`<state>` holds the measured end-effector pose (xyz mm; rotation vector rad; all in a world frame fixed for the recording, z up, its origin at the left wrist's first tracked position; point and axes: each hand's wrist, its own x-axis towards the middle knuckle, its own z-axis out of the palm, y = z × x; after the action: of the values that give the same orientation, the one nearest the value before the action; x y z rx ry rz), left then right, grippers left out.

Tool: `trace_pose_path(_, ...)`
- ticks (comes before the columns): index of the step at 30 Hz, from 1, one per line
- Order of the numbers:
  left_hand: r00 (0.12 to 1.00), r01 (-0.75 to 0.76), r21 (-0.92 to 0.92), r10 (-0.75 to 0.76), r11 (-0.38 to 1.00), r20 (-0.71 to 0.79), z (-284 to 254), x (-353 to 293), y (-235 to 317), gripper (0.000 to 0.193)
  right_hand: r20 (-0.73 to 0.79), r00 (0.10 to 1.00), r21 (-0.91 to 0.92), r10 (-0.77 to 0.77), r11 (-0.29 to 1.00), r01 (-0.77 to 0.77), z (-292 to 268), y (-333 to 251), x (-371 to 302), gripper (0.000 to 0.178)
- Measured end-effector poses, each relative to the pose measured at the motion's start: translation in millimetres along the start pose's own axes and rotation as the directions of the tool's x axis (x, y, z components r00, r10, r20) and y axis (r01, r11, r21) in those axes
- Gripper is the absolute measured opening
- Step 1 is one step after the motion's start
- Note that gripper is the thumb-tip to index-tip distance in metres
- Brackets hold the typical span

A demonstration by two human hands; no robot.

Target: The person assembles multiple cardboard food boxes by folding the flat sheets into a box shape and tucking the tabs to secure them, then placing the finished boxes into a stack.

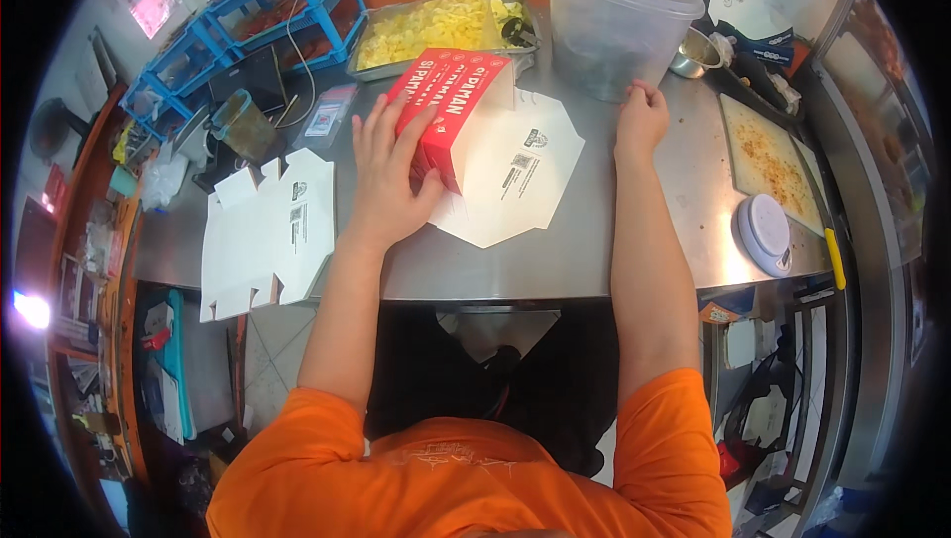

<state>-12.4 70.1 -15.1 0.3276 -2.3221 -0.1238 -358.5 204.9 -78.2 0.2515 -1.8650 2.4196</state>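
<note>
A partly folded carton (517,166) lies on the steel worktop in front of me, with a red printed panel raised at its left and a white inner face. My left hand (391,176) grips the red panel's near left end, its fingers spread along the panel and the thumb bent at the near corner. Beyond the carton's right side, my right hand (642,120) is closed with curled fingers, just below a large translucent plastic tub (614,23). What it holds, if anything, is hidden. A flat, unfolded white carton blank (263,236) rests left of my left forearm.
A metal tray (381,70) of yellow chopped food stands at the back, beside a blue plastic rack (198,53). Rightward are a metal bowl (695,54), a cutting board (758,157), a round white scale (763,226) and a yellow-handled knife (836,259). A murky container (246,127) stands left.
</note>
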Motion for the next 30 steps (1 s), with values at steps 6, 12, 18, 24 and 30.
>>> trace_pose_path(6, 0.992, 0.063, 0.118, -0.049, 0.991, -0.113, -43.0, -30.3, -12.8, 0.061, -0.008, 0.990, -0.157, -0.141, 0.978, 0.138, 2.7, 5.3, -3.2, 0.022)
trace_pose_path(12, 0.965, 0.244, 0.433, -0.261, 0.868, -0.020, -137.9, -75.4, -125.2, 0.036, 0.019, 0.991, -0.189, -0.132, 0.973, 0.133, 9.6, -13.7, -22.0, 0.023)
trace_pose_path(18, 0.436, 0.528, 0.830, -0.896, 0.179, -0.083, -202.1, -202.5, -326.8, 0.072, 0.062, 0.990, -0.103, -0.128, 0.986, 0.134, 31.4, -16.4, -41.8, 0.022)
trace_pose_path(24, 0.309, 0.697, 0.688, -0.951, 0.202, -0.033, -148.6, -159.9, -271.7, 0.082, 0.023, 0.993, -0.119, -0.119, 0.985, 0.121, 4.4, -17.3, -25.2, 0.023)
trace_pose_path(30, 0.351, 0.707, 0.688, -0.926, 0.166, -0.137, -169.8, -175.9, -310.8, 0.090, 0.045, 0.994, -0.150, -0.094, 0.984, 0.100, 9.5, -16.4, -32.0, 0.022)
